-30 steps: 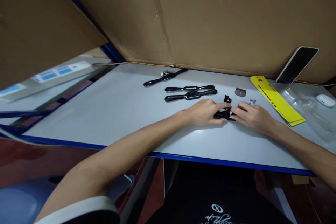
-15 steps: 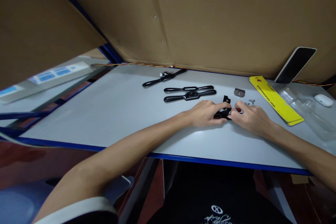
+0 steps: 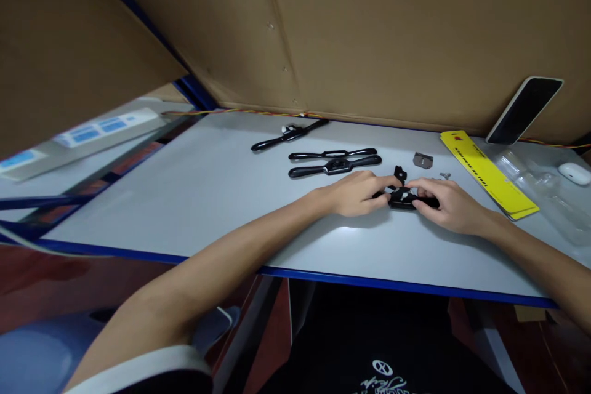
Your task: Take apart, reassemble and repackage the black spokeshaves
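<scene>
My left hand (image 3: 357, 192) grips the left end of a black two-handled tool (image 3: 402, 198) low over the table. Around its right handle, the fingers of my right hand (image 3: 446, 204) are closed. A small silvery screw shows at the tool's middle, between my hands. Just behind it lies a small black part (image 3: 399, 173), partly covered by my fingertips. A flat grey metal plate (image 3: 423, 160) rests farther back, and small silvery screws (image 3: 444, 176) lie behind my right hand.
Two black handled tools (image 3: 335, 165) lie side by side left of my hands, with another black tool (image 3: 290, 136) behind them. Yellow cards (image 3: 490, 175), clear plastic packaging (image 3: 561, 212), a leaning phone (image 3: 525, 111) and a white case (image 3: 574, 173) are on the right.
My right hand has shifted right from the tool's middle onto its right handle. More of the black tool now shows between my hands.
</scene>
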`<control>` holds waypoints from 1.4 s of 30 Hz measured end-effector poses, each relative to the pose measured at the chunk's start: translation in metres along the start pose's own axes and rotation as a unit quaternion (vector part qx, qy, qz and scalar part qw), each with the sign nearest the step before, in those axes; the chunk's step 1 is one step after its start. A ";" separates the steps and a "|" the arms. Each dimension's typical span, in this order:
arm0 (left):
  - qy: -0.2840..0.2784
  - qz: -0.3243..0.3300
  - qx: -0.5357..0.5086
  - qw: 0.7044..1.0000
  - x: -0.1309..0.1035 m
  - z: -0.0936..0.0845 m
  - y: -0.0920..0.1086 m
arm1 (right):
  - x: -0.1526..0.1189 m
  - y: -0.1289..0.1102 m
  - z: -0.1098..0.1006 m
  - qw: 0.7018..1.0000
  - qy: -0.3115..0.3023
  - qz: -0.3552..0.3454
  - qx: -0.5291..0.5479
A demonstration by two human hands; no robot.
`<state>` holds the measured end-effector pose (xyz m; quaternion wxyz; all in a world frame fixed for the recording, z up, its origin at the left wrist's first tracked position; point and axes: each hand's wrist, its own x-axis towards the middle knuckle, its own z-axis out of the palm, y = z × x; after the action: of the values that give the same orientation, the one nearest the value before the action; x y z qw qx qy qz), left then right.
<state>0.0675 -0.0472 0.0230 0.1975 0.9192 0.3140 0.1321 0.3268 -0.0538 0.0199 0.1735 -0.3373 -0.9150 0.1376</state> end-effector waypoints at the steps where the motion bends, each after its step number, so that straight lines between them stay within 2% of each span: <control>1: -0.001 0.003 0.000 1.000 0.000 0.000 0.000 | 0.000 0.000 0.000 1.000 0.002 -0.001 0.002; 7: 0.011 -0.009 -0.007 1.000 0.001 0.000 0.000 | 0.000 -0.001 0.001 1.000 0.006 -0.007 0.003; 15: 0.014 -0.016 -0.034 0.999 0.001 0.002 0.001 | -0.001 -0.007 -0.004 0.999 -0.024 0.006 0.025; 21: 0.035 -0.022 -0.038 0.998 0.002 0.005 0.000 | 0.000 -0.007 -0.003 1.000 -0.011 0.002 0.027; 26: 0.017 -0.019 -0.010 1.000 0.003 0.002 0.004 | -0.005 -0.013 0.005 0.999 0.021 0.003 -0.040; 32: 0.000 -0.024 0.005 1.000 0.002 0.003 0.008 | -0.004 -0.012 0.009 0.985 0.053 -0.085 -0.139; 37: 0.004 -0.010 -0.029 1.000 0.004 0.005 0.007 | 0.000 -0.008 0.006 0.953 0.046 -0.118 -0.276; 42: 0.018 -0.013 -0.053 0.998 0.004 0.007 0.006 | 0.002 -0.012 0.005 0.954 0.026 -0.092 -0.283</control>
<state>0.0765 -0.0510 0.0197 0.2418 0.9009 0.3219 0.1621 0.3166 -0.0616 0.0200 0.1067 -0.2902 -0.9386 -0.1529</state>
